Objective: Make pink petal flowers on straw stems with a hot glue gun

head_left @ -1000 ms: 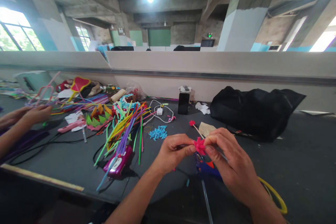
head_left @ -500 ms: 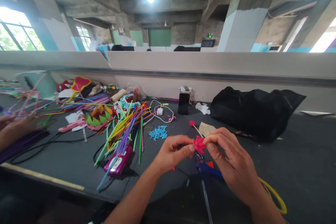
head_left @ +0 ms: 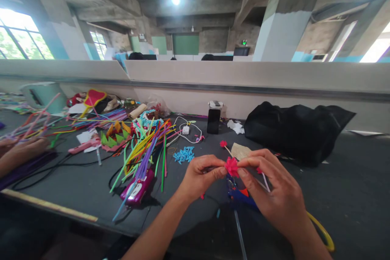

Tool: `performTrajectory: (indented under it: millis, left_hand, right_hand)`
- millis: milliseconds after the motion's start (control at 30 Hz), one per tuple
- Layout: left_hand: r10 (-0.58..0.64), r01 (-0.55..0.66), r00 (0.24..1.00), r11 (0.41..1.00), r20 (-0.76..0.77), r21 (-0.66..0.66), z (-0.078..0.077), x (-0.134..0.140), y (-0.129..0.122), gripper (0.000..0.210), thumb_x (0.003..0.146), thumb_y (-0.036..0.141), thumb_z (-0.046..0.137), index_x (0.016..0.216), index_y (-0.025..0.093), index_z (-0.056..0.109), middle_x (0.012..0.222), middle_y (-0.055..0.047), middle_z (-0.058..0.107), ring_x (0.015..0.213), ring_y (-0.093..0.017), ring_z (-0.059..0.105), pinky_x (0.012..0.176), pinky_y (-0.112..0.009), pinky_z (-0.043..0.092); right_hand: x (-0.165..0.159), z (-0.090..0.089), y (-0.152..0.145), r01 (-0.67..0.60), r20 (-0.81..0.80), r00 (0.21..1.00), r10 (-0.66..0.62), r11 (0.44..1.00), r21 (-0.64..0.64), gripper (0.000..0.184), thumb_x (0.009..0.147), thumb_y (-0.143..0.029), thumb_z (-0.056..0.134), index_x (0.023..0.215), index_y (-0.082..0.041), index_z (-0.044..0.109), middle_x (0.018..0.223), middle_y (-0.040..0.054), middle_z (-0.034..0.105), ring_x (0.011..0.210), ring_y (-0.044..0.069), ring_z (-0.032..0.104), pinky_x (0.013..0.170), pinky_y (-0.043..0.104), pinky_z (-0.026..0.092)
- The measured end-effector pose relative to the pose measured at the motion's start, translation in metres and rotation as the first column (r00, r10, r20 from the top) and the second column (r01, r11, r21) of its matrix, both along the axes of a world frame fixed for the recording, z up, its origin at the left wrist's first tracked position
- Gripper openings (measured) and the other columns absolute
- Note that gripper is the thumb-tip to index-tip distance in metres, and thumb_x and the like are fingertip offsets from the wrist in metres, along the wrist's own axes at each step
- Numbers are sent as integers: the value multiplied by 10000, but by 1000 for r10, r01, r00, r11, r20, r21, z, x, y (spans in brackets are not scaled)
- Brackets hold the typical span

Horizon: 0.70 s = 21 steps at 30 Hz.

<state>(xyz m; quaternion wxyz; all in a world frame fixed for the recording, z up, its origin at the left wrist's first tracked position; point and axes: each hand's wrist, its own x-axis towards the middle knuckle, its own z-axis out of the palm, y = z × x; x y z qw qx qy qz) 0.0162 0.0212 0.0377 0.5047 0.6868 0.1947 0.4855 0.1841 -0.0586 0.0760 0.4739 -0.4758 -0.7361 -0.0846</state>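
Observation:
Between both hands, above the dark table, is a small pink flower [head_left: 232, 166] with pointed petals. My left hand [head_left: 202, 176] pinches its left edge between thumb and fingers. From the other side, the thumb and index finger of my right hand [head_left: 271, 187] close on its petals. Behind it a second pink flower [head_left: 223, 144] on a pale stem lies by a piece of brown paper [head_left: 240, 151]. Another pink flower [head_left: 258, 170] with a light stem shows partly behind my right fingers. A blue glue gun [head_left: 239, 196] lies below the hands, partly hidden by the right one.
Coloured pipe cleaners [head_left: 143, 150] spread left of my hands, over a purple device [head_left: 138, 189]. Small blue pieces [head_left: 183, 154] form a pile. A phone [head_left: 213, 121] stands upright near a black bag [head_left: 295, 130]. At far left are another person's hands [head_left: 24, 150] and a pink glue gun [head_left: 84, 145].
My right fingers have shifted slightly and spread, uncovering the stemmed flower behind them. The held flower has turned a little. The other person's hands at left have moved slightly.

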Motion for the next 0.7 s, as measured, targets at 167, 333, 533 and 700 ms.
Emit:
performTrajectory:
  millis: [167, 333, 533, 700]
  left_hand:
    - [-2, 0, 999, 999, -33, -45, 0, -1, -2, 166, 792, 318, 728, 835, 162, 765, 682, -20, 626, 625, -103, 522, 566, -215, 371]
    - [-155, 137, 986, 962, -62, -237, -2, -3, -4, 231, 837, 363, 670, 814, 148, 751, 624, -11, 617, 618, -105, 538, 616, -220, 404]
    - [-220, 224, 974, 916, 49, -333, -8, -3, -3, 194, 840, 337, 673, 821, 160, 750, 641, 0, 612, 614, -90, 525, 630, -217, 407]
    - [-193, 211, 977, 918, 85, -336, -9, -1, -2, 151, 788, 327, 736, 823, 182, 763, 638, 10, 613, 582, -74, 502, 602, -207, 398]
  right_hand:
    - [1, -1, 2, -26, 7, 1000, 26, 1000, -8, 53, 909, -178, 550, 893, -222, 575, 845, 1, 587, 855, 157, 547, 802, 311, 411]
    - [0, -2, 4, -19, 18, 1000, 20, 1000, -24, 68, 917, -186, 529, 869, -223, 559, 833, -1, 583, 847, 160, 546, 782, 310, 411]
    - [0, -2, 6, -27, 24, 999, 28, 999, -31, 68, 919, -188, 525, 864, -220, 552, 848, 5, 576, 859, 160, 546, 786, 305, 410]
    - [1, -3, 6, -41, 39, 998, 43, 998, -42, 80, 920, -169, 508, 861, -213, 539, 853, 10, 565, 843, 157, 537, 775, 308, 400]
